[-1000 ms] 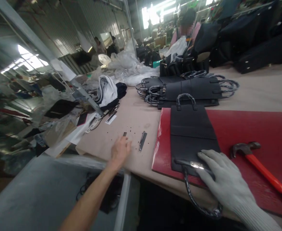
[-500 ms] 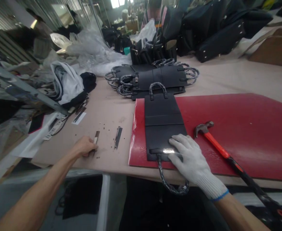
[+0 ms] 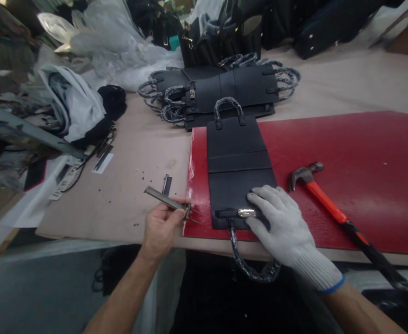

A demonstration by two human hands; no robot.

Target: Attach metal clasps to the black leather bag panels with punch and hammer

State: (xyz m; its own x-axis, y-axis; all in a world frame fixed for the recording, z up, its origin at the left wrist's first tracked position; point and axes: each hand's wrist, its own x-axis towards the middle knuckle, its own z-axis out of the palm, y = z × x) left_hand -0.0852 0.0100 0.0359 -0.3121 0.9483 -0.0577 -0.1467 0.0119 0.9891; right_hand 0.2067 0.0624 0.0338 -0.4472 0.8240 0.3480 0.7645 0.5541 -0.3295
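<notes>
My bare left hand (image 3: 160,229) pinches a flat metal tool (image 3: 161,197) with thin prongs at its right end, above the left edge of the red board (image 3: 350,148). Spread flat, my right hand (image 3: 283,227) in a white knit glove rests on the lower right of a black bag panel (image 3: 238,150). Beside its fingers is a shiny metal plate (image 3: 246,213) on a short strap. A plastic-wrapped handle (image 3: 238,262) hangs over the table's front edge. Behind the tool lies a small dark metal piece (image 3: 167,184), partly covered.
A claw hammer (image 3: 324,199) with a red and black handle lies on the board to the right. Stacked black panels (image 3: 245,86) with wrapped handles lie behind. Clear plastic (image 3: 109,51) and a white cloth bundle (image 3: 81,104) are at the left. Small dark bits dot the table.
My left hand has lifted the flat metal tool off the table and carried it right, to the board's edge. The right hand stays on the panel. The camera view has tilted down.
</notes>
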